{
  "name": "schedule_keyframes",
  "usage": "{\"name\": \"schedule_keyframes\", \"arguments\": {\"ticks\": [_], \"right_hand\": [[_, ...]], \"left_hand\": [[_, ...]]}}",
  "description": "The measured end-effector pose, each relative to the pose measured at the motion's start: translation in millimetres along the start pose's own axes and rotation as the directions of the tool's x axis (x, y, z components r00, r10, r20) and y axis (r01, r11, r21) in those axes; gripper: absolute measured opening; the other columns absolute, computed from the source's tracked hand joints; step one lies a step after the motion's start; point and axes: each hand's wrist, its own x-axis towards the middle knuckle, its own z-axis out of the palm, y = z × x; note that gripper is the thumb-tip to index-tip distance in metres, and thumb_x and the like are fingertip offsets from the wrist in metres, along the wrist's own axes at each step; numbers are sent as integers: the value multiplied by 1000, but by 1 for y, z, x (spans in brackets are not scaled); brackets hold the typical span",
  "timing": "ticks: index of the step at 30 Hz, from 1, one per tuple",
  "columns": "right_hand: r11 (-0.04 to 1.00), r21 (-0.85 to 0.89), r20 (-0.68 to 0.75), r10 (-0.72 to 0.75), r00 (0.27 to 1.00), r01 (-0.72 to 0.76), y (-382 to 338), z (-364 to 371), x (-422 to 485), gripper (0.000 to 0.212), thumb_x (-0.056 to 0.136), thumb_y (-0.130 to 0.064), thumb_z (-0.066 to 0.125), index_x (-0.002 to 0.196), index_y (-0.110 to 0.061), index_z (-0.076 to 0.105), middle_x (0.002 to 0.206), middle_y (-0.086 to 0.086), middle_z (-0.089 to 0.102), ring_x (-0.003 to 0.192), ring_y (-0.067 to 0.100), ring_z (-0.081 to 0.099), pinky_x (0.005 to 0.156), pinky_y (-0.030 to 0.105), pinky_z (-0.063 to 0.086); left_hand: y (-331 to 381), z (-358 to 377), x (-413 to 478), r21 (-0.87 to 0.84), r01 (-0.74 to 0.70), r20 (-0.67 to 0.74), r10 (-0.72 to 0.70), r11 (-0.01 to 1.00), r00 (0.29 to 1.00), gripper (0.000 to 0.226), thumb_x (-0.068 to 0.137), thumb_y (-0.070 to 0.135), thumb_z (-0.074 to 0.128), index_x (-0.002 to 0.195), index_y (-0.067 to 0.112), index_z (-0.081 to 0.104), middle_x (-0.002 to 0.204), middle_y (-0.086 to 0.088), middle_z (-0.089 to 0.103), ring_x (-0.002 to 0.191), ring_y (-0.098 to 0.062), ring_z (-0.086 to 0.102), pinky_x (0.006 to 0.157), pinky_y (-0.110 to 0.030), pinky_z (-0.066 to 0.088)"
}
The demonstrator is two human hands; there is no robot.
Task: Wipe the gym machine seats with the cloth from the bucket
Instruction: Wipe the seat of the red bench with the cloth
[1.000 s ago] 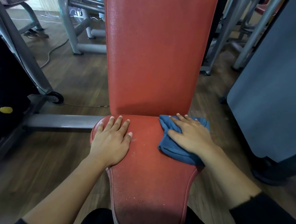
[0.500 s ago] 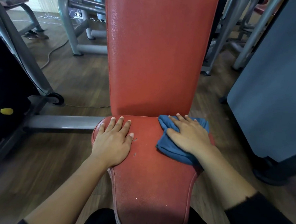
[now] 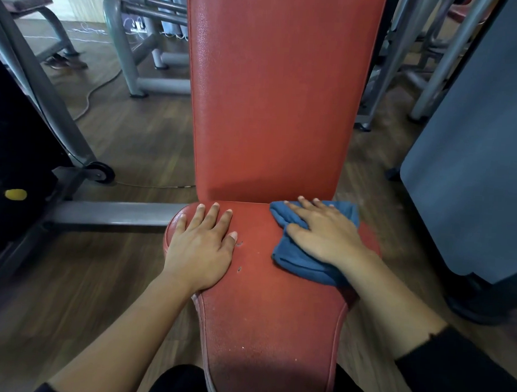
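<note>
A red padded seat (image 3: 271, 325) runs toward me, with its upright red backrest (image 3: 274, 100) behind it. A crumpled blue cloth (image 3: 301, 261) lies on the seat's far right part. My right hand (image 3: 324, 232) presses flat on the cloth with straight fingers pointing toward the backrest. My left hand (image 3: 202, 247) rests flat on the seat's far left corner, fingers spread, holding nothing. The bucket is not in view.
Grey metal machine frames (image 3: 130, 39) stand behind on the wooden floor, with a cable (image 3: 98, 91) trailing across it. A dark machine with a small wheel (image 3: 99, 172) and a yellow knob (image 3: 15, 194) is at the left. A grey-blue panel (image 3: 478, 153) rises at the right.
My right hand has slid the cloth a little leftward along the back of the seat. My left hand stays flat on the left corner.
</note>
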Motion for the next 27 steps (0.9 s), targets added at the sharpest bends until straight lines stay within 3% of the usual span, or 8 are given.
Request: {"name": "schedule_keyframes", "arguments": {"ticks": [4, 7, 11, 13, 18, 20, 23, 27], "right_hand": [[980, 14, -21, -197, 980, 197, -19, 9, -28, 67, 83, -53, 21, 148, -38, 22, 158, -6, 15, 146, 16, 11, 118, 34, 4], [983, 106, -59, -146, 987, 152, -1, 6, -58, 84, 65, -60, 9, 145, -41, 27, 156, -13, 19, 144, 7, 10, 116, 27, 1], [997, 64, -59, 45, 997, -41, 34, -7, -26, 54, 91, -47, 38, 144, -39, 32, 156, -10, 23, 144, 11, 16, 114, 30, 10], [995, 52, -69, 87, 994, -84, 36, -10, -7, 51, 94, -43, 40, 144, -39, 34, 155, -8, 26, 143, 15, 21, 113, 31, 14], [989, -7, -62, -148, 987, 147, 8, 7, -26, 64, 84, -52, 24, 146, -36, 29, 156, -7, 22, 144, 14, 18, 116, 27, 6], [972, 85, -99, -210, 973, 218, 5, 10, -55, 75, 72, -55, 14, 144, -40, 32, 154, -13, 24, 143, 8, 17, 115, 24, 4], [964, 202, -159, -144, 977, 175, 27, 8, -73, 72, 71, -56, 22, 138, -40, 42, 150, -15, 33, 141, 2, 19, 115, 21, 6], [989, 129, -95, -58, 994, 70, 33, 0, -48, 60, 82, -51, 32, 141, -38, 39, 153, -9, 30, 143, 9, 19, 115, 26, 7]], "left_hand": [[-3, 2, 0, 1, -12, -13, 12, 1000, 1000, 53, 100, 44, 22, 150, 29, 15, 159, 3, 8, 146, -18, -1, 117, -40, 0], [-4, 4, 1, 6, -14, -14, 14, 1000, 1000, 54, 99, 44, 21, 150, 30, 14, 159, 3, 7, 146, -18, -1, 117, -40, 0], [-3, 3, 0, 14, -13, -14, 13, 1000, 1000, 55, 98, 46, 16, 150, 30, 15, 159, 3, 7, 146, -18, -1, 117, -40, 0], [-2, 3, -1, 8, -8, -9, 8, 1000, 1000, 54, 99, 45, 19, 151, 30, 14, 159, 4, 7, 146, -17, -2, 117, -40, -1], [-2, 2, 0, -6, -6, -18, 6, 1000, 1000, 53, 99, 43, 22, 150, 29, 15, 159, 3, 8, 146, -17, -1, 117, -40, -1], [-3, 2, -1, -1, -6, -17, 6, 1000, 1000, 53, 99, 44, 22, 150, 29, 15, 159, 3, 8, 146, -17, -1, 117, -40, 0], [-3, 2, -1, 1, -7, -12, 7, 1000, 1000, 53, 100, 44, 22, 150, 29, 16, 159, 3, 8, 146, -17, -1, 117, -40, -1], [-1, 3, -1, 2, -2, -4, 2, 1000, 1000, 53, 100, 43, 23, 150, 29, 17, 159, 3, 10, 146, -18, 1, 118, -41, 0]]}}
